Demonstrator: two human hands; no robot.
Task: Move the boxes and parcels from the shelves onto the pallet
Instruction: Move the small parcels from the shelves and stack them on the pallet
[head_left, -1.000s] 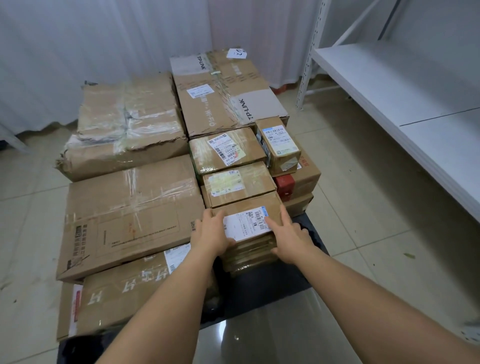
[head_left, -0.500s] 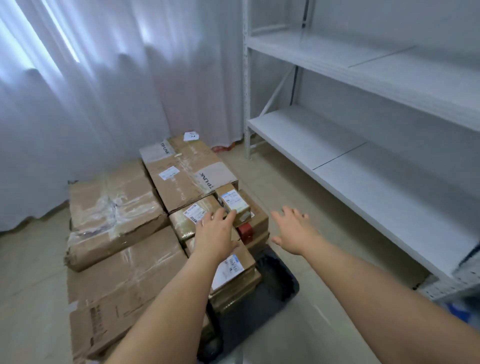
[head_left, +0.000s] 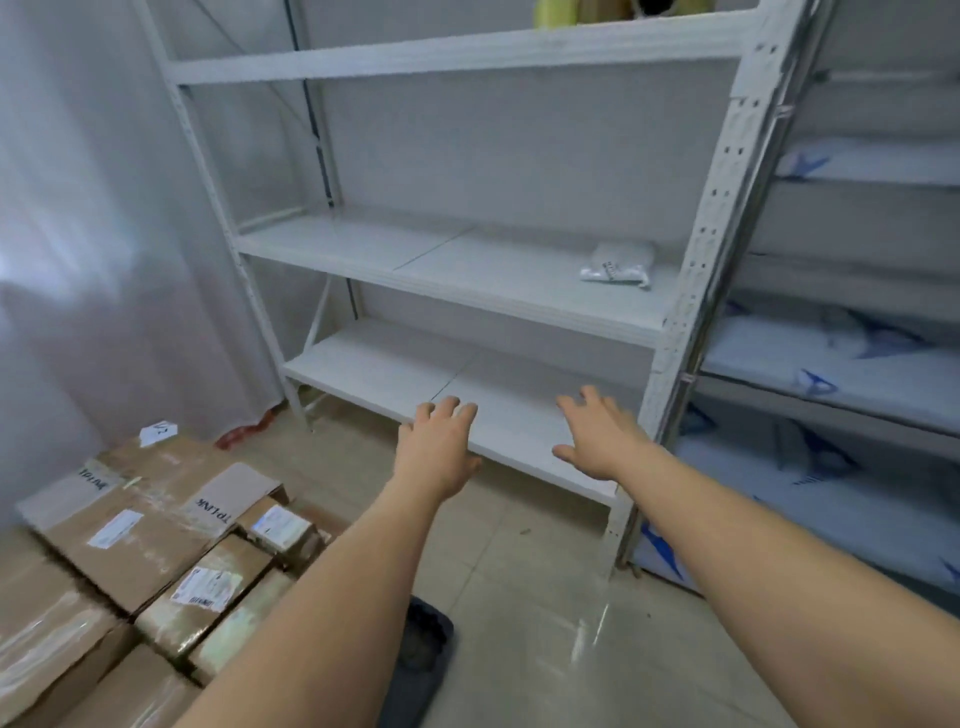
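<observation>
Both arms reach out toward the white shelves, the left hand and right hand held in the air with fingers spread and holding nothing. A white parcel lies on the middle shelf at right, while brown boxes sit stacked on the dark pallet at lower left

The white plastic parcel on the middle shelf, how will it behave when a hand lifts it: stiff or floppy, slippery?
The white plastic parcel looks like a soft mailer bag with a puffy, wrinkled shape, so it will probably sag rather than stay stiff. Its glossy film may be somewhat slippery. It lies flat on the middle shelf, so it is unlikely to roll.
</observation>
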